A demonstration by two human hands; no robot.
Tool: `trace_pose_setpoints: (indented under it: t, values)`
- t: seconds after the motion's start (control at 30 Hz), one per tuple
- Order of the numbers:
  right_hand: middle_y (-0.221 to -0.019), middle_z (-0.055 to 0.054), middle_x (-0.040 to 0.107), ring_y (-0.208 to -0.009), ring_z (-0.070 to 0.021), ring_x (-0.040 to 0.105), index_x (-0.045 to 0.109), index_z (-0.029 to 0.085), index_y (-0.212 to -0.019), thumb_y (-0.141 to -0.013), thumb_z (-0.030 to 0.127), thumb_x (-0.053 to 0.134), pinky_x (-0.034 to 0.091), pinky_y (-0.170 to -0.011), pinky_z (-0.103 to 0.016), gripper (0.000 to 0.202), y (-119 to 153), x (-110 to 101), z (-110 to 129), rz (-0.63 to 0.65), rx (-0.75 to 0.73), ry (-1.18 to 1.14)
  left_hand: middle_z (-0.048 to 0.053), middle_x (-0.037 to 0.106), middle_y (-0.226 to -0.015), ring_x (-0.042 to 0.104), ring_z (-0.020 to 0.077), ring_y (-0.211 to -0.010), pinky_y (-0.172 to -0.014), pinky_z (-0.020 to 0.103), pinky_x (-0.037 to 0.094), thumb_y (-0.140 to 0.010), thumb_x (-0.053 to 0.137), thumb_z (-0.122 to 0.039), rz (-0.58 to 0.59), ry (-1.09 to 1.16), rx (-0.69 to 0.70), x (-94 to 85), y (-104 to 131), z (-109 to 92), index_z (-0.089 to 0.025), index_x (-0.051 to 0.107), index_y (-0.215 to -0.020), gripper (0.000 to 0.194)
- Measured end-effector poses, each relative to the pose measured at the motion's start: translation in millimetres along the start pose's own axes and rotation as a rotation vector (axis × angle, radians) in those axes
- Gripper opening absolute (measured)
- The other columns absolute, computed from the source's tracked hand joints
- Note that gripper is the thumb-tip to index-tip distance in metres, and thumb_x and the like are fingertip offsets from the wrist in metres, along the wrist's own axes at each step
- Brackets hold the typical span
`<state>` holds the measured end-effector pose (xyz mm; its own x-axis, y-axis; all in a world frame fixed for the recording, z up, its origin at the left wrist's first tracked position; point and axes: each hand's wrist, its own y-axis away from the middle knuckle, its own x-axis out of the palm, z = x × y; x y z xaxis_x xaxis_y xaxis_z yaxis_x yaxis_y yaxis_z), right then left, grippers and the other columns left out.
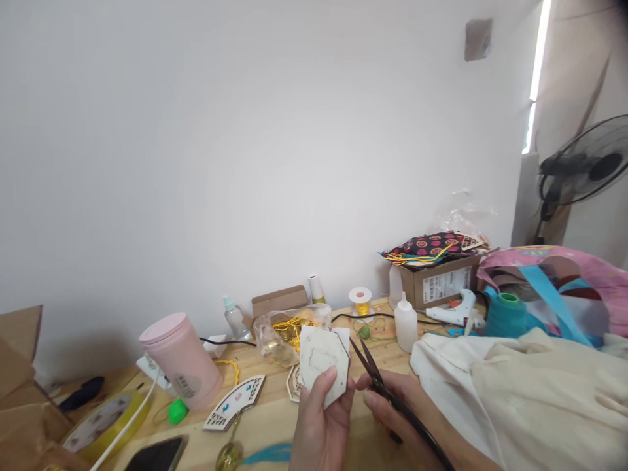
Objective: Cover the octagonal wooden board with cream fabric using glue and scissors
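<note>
1. Head view: the left hand [318, 422] is clamped on a pale, flat, angular piece [318, 356], thumb across its face, held up above the desk [269, 412].
2. The right hand [405, 402] grips black scissors [377, 381], blades slightly parted, their tips near the piece's right edge. The two hands are apart, side by side.
3. Behind the piece lies a clear plastic bag [275, 330] with yellow cord [293, 325].
4. A fan-shaped piece [235, 402] lies between the left hand and a pink tumbler [181, 360].
5. A white squeeze bottle [406, 327] stands beyond the right hand.
</note>
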<state>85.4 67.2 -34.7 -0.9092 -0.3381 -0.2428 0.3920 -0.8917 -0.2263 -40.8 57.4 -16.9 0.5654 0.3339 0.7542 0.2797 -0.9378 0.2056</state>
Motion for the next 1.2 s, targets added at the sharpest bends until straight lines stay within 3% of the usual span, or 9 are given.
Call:
trace_pose_setpoints:
  t: [0.33, 0.6, 0.8, 1.0, 1.2]
  values:
    - [-0.054, 0.003, 0.042, -0.049, -0.011, 0.041, 0.053, 0.016, -0.078, -0.079, 0.046, 0.04, 0.031, -0.045, -0.022, 0.032, -2, -1, 1, 0.039, -0.028, -0.026, 0.003, 0.069, -0.076, 0.065, 0.0135, -0.065, -0.049, 0.02, 0.053, -0.075, 0.045, 0.004, 0.009, -0.035, -0.065, 2.1, 4, 0, -0.018, 0.049, -0.108, 0.04]
    - [-0.054, 0.003, 0.042, -0.048, -0.0105, 0.04, 0.054, 0.014, -0.082, -0.079, 0.047, 0.042, 0.033, -0.045, -0.022, 0.035, -1, -1, 1, 0.027, -0.015, -0.002, 0.005, 0.068, -0.081, 0.065, 0.014, -0.07, -0.05, 0.019, 0.053, -0.073, 0.049, 0.001, -0.037, -0.081, 0.004, 0.1, 0, 0, -0.016, 0.053, -0.102, 0.033]
    - [-0.052, 0.003, 0.042, -0.047, -0.0101, 0.039, 0.059, 0.014, -0.086, -0.074, 0.049, 0.048, 0.03, -0.042, -0.021, 0.039, -1, 0, -1, -0.013, 0.001, 0.067, 0.003, 0.067, -0.081, 0.064, 0.015, -0.072, -0.053, 0.019, 0.052, -0.069, 0.057, -0.002, 0.083, -0.104, 0.079, 4.5, 6, -1, -0.021, 0.049, -0.111, 0.046]
    - [-0.047, 0.005, 0.036, -0.044, -0.0089, 0.035, 0.061, 0.015, -0.083, -0.077, 0.048, 0.043, 0.026, -0.039, -0.02, 0.038, -2, 0, 3, 0.063, -0.051, 0.07, 0.003, 0.066, -0.081, 0.063, 0.0155, -0.07, -0.057, 0.023, 0.052, -0.068, 0.06, -0.006, 0.153, -0.108, 0.083, 7.3, 11, -1, -0.021, 0.042, -0.119, 0.055]
    - [-0.047, 0.005, 0.037, -0.043, -0.0082, 0.035, 0.054, 0.016, -0.068, -0.077, 0.046, 0.046, 0.026, -0.039, -0.02, 0.032, -1, -3, 3, 0.092, -0.061, 0.028, 0.004, 0.065, -0.089, 0.062, 0.0164, -0.078, -0.07, 0.029, 0.051, -0.072, 0.057, -0.007, 0.184, -0.155, 0.042, 6.5, 9, 2, -0.024, 0.035, -0.124, 0.059]
